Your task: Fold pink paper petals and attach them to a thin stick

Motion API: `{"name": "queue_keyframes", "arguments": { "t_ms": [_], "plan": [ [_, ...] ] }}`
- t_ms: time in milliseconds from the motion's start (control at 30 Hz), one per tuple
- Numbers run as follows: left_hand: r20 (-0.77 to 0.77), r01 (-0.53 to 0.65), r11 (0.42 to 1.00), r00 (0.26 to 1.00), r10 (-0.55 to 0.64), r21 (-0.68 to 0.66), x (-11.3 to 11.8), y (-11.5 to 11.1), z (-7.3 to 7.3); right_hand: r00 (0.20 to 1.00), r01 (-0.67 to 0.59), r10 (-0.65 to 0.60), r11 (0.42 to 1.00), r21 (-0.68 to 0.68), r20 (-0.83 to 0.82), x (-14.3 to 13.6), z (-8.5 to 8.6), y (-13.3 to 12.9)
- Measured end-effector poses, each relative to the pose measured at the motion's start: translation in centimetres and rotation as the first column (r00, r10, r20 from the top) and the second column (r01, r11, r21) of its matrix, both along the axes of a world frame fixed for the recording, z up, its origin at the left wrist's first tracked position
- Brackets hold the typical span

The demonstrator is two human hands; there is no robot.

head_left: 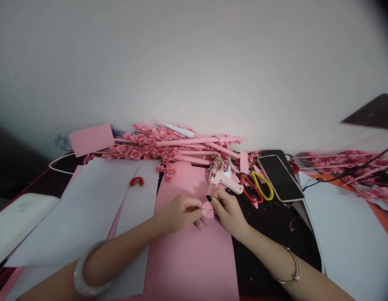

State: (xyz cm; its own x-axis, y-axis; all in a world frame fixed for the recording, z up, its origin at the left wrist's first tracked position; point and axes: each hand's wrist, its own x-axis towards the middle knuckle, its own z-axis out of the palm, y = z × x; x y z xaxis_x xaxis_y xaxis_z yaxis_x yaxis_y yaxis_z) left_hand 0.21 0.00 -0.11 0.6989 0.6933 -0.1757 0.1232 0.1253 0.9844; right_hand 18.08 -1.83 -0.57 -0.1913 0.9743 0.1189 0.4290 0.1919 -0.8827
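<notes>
A small folded piece of pink paper (209, 212) is pinched between my two hands, above a large sheet of pink paper (194, 259). My left hand (183, 213) grips its left side with thumb and fingers closed. On the right side, my right hand (226, 211) has thumb and forefinger pressed at its upper edge. Just beyond my fingers lies a pale pink glue gun (223, 179). Part of the folded paper is hidden by my fingertips.
Scissors with red and yellow handles (259, 187) and a smartphone (281, 177) lie right of the glue gun. Pink paper flowers (143, 150) and rolled paper sticks (187, 141) pile along the wall. White sheets (87, 200) lie left, with a red curved object (136, 181) on them.
</notes>
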Motion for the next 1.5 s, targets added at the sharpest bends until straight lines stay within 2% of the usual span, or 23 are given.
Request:
{"name": "queue_keyframes", "arguments": {
  "t_ms": [100, 267, 467, 667, 800, 1000, 1233, 1500],
  "plan": [
    [0.011, 0.0, 1.0, 1.0, 0.0, -0.017, 0.08, 0.01, -0.1, 0.999, 0.021, -0.021, 1.0, -0.012, -0.046, 0.06, -0.1, 0.04],
    [0.04, -0.085, 0.993, 0.995, 0.088, -0.082, 0.1, 0.14, -0.36, 0.985, 0.062, -0.057, 0.998, 0.03, -0.164, 0.19, -0.09, 0.11],
    [0.031, -0.118, 0.99, 0.992, 0.121, -0.082, 0.1, 0.24, -0.37, 0.997, -0.001, 0.004, 0.999, 0.041, -0.076, 0.13, -0.17, 0.13],
    [0.031, -0.131, 0.987, 0.99, 0.134, -0.089, 0.16, 0.22, -0.38, 0.997, 0.042, -0.039, 0.997, 0.06, -0.062, 0.28, -0.52, 0.12],
    [0.029, -0.122, 0.988, 0.992, 0.125, -0.096, 0.13, 0.3, -0.63, 0.998, 0.068, -0.066, 0.99, 0.127, -0.022, 0.4, -0.63, 0.05],
    [0.076, -0.113, 0.985, 0.989, 0.124, -0.133, 0.05, 0.42, -0.51, 0.998, -0.008, -0.006, 0.972, 0.235, 0.059, 0.38, -0.15, -0.17],
    [0.056, -0.138, 0.982, 0.988, 0.146, -0.13, 0.18, 0.46, 0.15, 0.989, -0.062, 0.023, 0.961, 0.269, 0.143, 0.37, 0.14, -0.21],
    [0.046, -0.148, 0.982, 0.987, 0.154, -0.12, 0.15, 0.56, -0.04, 0.987, -0.081, 0.036, 0.954, 0.288, 0.156, 0.45, 0.06, 0.02]
  ]
}}
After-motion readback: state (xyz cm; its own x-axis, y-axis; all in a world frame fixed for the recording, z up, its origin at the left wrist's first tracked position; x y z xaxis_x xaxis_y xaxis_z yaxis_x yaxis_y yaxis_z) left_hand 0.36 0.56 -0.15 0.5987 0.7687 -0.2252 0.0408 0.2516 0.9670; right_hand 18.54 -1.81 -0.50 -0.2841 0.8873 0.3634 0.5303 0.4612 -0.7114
